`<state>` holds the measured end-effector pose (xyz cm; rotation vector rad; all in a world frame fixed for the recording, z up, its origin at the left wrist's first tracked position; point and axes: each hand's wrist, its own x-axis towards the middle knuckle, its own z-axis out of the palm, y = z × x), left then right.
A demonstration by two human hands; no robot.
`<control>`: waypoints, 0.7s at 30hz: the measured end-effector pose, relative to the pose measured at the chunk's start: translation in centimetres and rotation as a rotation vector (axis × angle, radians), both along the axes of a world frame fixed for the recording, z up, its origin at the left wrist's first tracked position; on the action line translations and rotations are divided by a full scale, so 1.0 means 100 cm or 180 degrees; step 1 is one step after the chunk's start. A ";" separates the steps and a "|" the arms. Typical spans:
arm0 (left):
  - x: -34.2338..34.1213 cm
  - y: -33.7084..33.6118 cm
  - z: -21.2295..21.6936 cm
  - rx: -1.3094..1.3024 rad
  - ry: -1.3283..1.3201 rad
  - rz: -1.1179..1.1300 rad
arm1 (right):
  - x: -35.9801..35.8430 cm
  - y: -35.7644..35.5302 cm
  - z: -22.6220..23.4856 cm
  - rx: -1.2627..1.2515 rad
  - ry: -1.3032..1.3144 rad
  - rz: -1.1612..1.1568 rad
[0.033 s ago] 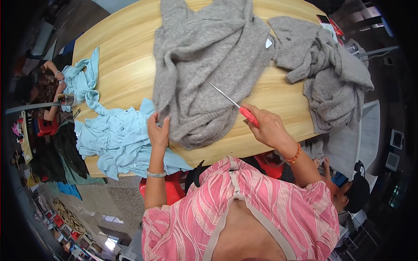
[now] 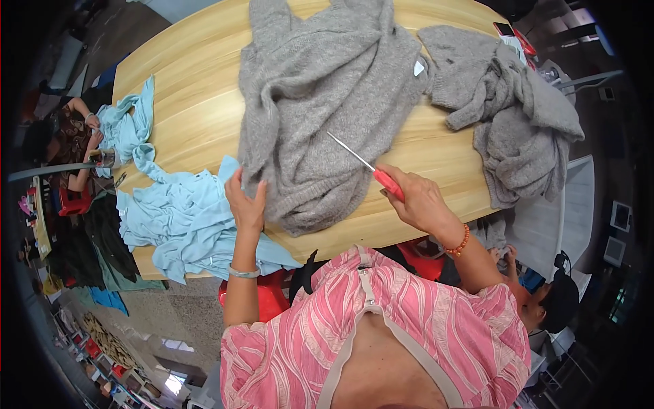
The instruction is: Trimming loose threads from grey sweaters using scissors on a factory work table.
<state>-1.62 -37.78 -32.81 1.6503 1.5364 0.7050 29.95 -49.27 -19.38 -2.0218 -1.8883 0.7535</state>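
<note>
Here, scissors (image 2: 371, 167) over grey sweater (image 2: 327, 88)

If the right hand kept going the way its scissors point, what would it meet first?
The right hand holds red-handled scissors pointing up-left; the blade tip already lies over the grey sweater, so that knit comes first, though whether it touches is unclear.

I see one small white sewn-in label (image 2: 418, 67) at the right edge of the grey knitted sweater (image 2: 327, 88).

scissors (image 2: 371, 168): handles hidden inside right hand (image 2: 417, 199) | grey sweater (image 2: 327, 88): top cut off by picture edge | floor items lower left: too small to tell
</note>
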 end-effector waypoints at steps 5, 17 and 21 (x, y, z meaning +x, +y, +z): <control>0.060 0.052 0.030 0.1782 0.1063 -0.0693 | -0.006 -0.004 -0.008 -0.0066 -0.0008 0.0096; 0.050 0.106 0.001 -0.2057 -0.3414 -0.0029 | -0.002 0.026 0.010 -0.0254 0.0152 0.0146; 0.066 0.095 -0.010 -0.2202 -0.3974 0.0298 | -0.020 0.040 0.011 -0.0159 0.0163 0.0395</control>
